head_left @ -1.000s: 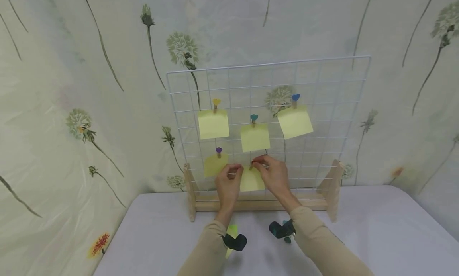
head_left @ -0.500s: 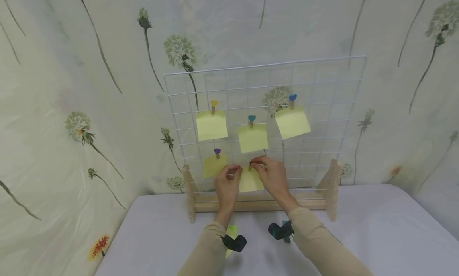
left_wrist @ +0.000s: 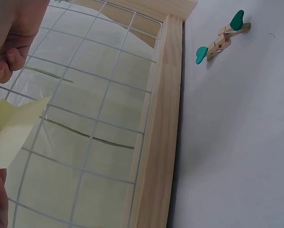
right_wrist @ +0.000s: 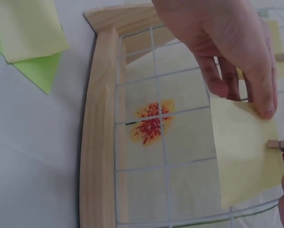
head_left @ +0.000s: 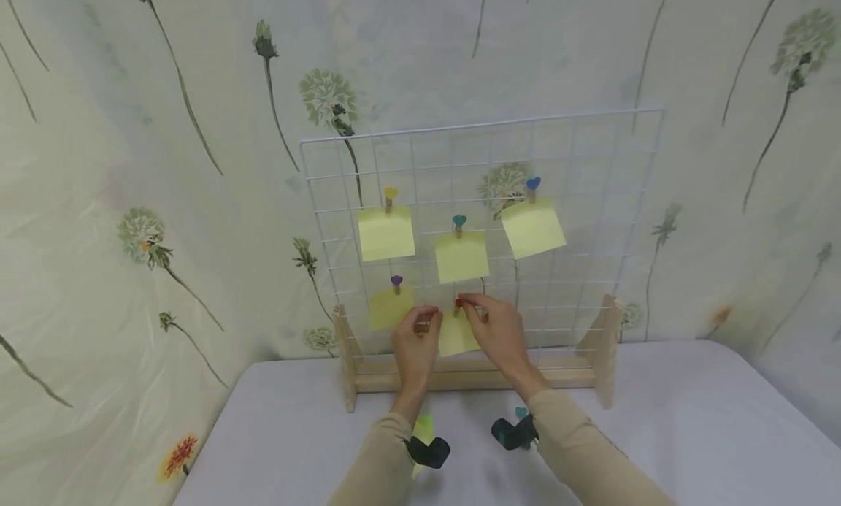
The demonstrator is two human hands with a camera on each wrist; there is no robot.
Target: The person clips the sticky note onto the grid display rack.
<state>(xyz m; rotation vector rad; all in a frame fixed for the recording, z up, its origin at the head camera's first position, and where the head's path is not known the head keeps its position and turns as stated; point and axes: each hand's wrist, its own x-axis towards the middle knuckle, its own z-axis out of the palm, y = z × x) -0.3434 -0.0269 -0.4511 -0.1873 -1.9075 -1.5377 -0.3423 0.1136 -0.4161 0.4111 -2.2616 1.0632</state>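
Pale backdrop sheeting with big dandelions (head_left: pixel 230 68) hung behind everything, and a table with a white cover (head_left: pixel 696 418) lay below. On it stood a white wire grid (head_left: pixel 451 128) in a light wooden stand (head_left: pixel 552 378). One thin, pale yellow square paper note (head_left: pixel 455 336) was low down at the front of the grid, between the two hands, below another yellow note (head_left: pixel 461 259) that hung from a teal heart clip (head_left: pixel 459 221). At its top edge sat a small wooden clip with a red top (right_wrist: pixel 279 144); whether it bit the wire too, I could not tell. The left hand (head_left: pixel 416 345) pinched the note near its top left corner, finger and thumb close together. The right hand (head_left: pixel 501 334) had its finger and thumb narrow on the red end of the clip. Paper like that was likely light as a leaf, soft to bend, and easy to crease or rip (one corner curled a bit in the left wrist view). A gentle pinch at a top corner seemed best, since a hard tug might tear it or slide it out of the clip. The clip looked light too, but stiff and springy, so its back end, by the red top, seemed the right place to squeeze. Wood that smooth could twist in the fingers, I guessed, if held too loosely.
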